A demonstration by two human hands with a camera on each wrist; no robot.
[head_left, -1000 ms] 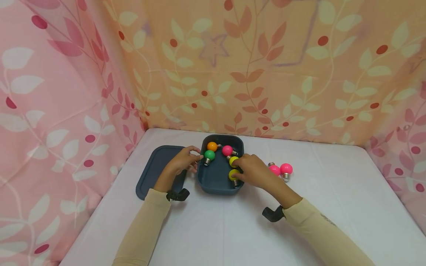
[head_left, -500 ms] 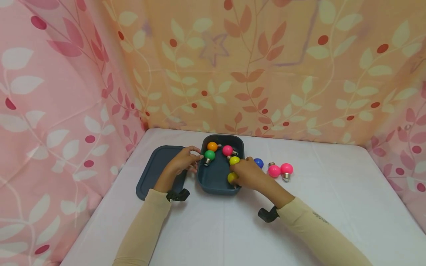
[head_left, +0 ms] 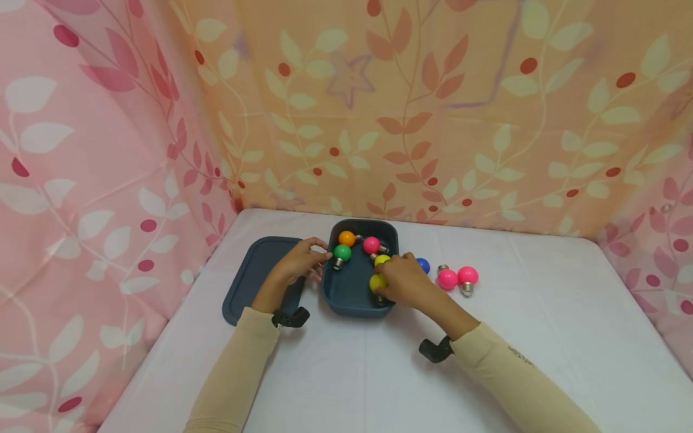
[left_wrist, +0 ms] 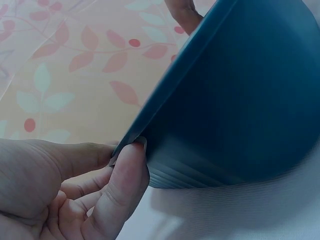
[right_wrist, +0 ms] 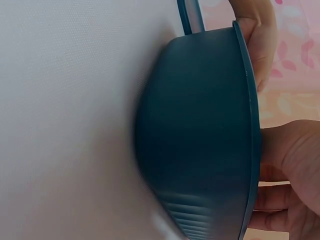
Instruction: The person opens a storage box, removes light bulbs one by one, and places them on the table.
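A dark blue-grey plastic box [head_left: 352, 304] stands on the white table, holding several small coloured light bulbs. Its left rim is pinched by my left hand [head_left: 299, 261]; thumb and finger [left_wrist: 127, 175] grip the edge in the left wrist view. My right hand [head_left: 406, 279] reaches over the right rim and holds a yellow bulb [head_left: 377, 282] at the near right inside. Another yellow bulb [head_left: 382, 260] lies just behind, partly covered by the fingers. Inside too are a pink bulb [head_left: 371, 245], an orange bulb [head_left: 346, 239] and a green bulb [head_left: 342, 252]. The box wall hides my right fingertips in the right wrist view.
A blue bulb [head_left: 423, 266] and two pink bulbs, one [head_left: 447, 279] beside the other [head_left: 468, 275], lie on the table right of the box. The flat lid [head_left: 254, 276] rests to the left, partly under my left hand. Patterned cloth [head_left: 411, 120] hangs behind the table.
My right hand has shifted slightly left and its fingers have closed round the near yellow bulb, which turned a little. The blue bulb has come into view behind it. My left hand stays put.
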